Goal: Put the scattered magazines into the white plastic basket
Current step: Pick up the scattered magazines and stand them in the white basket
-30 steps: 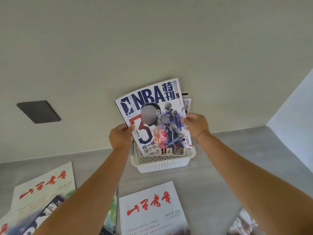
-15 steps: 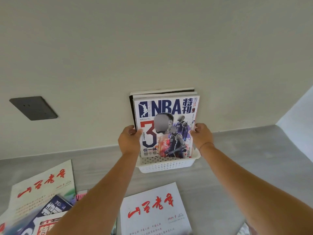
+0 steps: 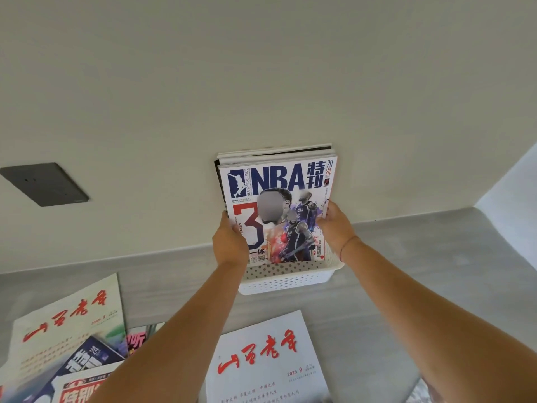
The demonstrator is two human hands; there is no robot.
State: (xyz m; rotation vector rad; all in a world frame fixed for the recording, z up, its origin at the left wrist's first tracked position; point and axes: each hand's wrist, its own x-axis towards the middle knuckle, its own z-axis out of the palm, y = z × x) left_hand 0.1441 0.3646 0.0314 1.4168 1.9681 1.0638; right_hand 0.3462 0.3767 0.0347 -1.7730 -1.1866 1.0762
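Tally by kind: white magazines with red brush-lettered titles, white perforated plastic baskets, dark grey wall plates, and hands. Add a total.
White magazines with red brush-lettered titles: 2
White perforated plastic basket: 1
Dark grey wall plate: 1
Hands: 2, left hand and right hand, both holding the upright blue-and-white NBA magazine
Total: 6

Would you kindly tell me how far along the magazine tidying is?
Done: several magazines stand in the white basket. In hand: left hand and right hand grip the NBA magazine by its sides, its lower edge inside the basket. Left: the red-titled magazine in front and the overlapping pile at left.
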